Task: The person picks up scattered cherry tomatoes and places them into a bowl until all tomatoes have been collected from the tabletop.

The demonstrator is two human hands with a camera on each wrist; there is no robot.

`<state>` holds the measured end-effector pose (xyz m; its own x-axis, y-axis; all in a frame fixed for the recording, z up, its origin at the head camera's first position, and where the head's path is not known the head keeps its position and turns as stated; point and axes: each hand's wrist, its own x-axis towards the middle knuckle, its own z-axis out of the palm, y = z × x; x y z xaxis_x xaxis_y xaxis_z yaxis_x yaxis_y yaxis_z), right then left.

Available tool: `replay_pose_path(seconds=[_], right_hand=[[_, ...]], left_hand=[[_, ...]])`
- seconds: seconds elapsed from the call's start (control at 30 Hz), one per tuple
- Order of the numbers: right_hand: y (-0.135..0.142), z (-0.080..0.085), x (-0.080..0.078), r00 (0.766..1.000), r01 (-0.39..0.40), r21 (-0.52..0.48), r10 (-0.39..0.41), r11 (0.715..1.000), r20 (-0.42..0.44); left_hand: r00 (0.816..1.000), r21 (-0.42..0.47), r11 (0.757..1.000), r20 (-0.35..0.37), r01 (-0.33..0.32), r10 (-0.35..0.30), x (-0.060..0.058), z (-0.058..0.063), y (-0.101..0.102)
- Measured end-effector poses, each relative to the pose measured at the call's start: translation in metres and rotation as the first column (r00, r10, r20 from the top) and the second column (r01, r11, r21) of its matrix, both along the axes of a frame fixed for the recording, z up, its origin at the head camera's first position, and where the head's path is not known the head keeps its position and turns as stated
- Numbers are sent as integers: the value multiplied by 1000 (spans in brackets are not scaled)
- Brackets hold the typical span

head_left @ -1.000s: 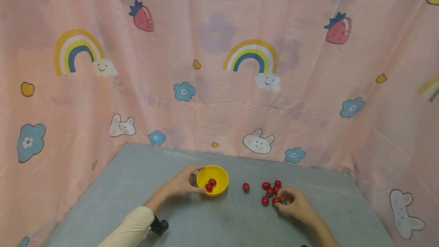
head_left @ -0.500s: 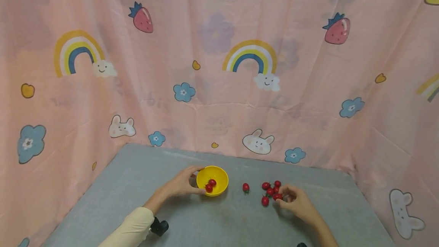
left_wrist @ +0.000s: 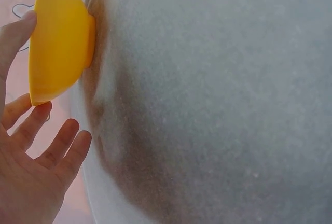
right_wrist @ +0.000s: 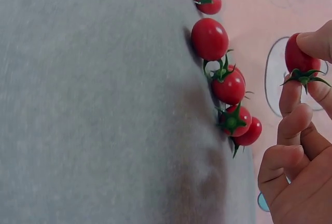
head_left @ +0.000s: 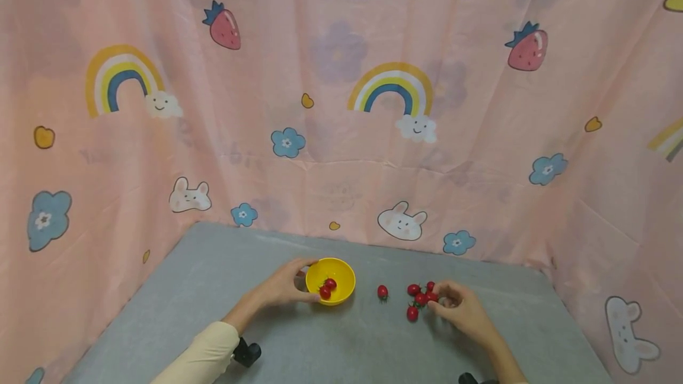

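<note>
Bowl (head_left: 342,271): one, yellow, round, mouth up, on the grey table (head_left: 320,348).

Tomatoes in bowl (head_left: 326,292): two, red, small, with green stems, lying side by side low in the bowl.

Left hand (head_left: 288,282): at the left side of the bowl; thumb and fingertips grip the rim, with two fingers extended free of it.

Lone tomato (head_left: 382,291): one, near the bowl, on its right.

Tomato group (head_left: 420,298): five, red, green-stemmed, right of the bowl, farther off than the lone tomato; bunched close, one set toward the person, another partly hidden behind its neighbour.

Right hand (head_left: 464,313): well to the right of the bowl, just beside the group; thumb and fingertips pinch one tomato, the other fingers bent.

Held tomato (right_wrist: 299,53): one, red, star-shaped green stem; well right of the bowl, clear of the group in the right wrist view.

Sleeve (head_left: 205,348): cream, on the left arm, nearer the person than the bowl.

Wrist devices (head_left: 247,352): two, black, nearer the person than the bowl; the right one cut by the frame edge.

Curtain (head_left: 331,176): pink, beyond the bowl; printed rainbows, strawberries, rabbits, flowers.
</note>
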<state>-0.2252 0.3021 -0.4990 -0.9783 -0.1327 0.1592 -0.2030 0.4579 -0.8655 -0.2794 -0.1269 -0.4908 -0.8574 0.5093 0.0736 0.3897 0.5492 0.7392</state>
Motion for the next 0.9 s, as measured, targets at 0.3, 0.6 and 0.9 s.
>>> replay_pose_path(seconds=[0.3, 0.6, 0.9], right_hand=[[-13, 3, -6, 999, -7, -14, 7, 1000, -47], [-32, 9, -15, 992, -72, -56, 66, 996, -103], [-57, 13, -24, 985, -112, -65, 102, 992, -141]], left_hand=[[1000, -8, 1000, 3, -9, 9, -1, -2, -2], [1000, -12, 1000, -3, -2, 2, -2, -2, -1], [1000, -1, 1000, 10, -7, 7, -1, 0, 0]])
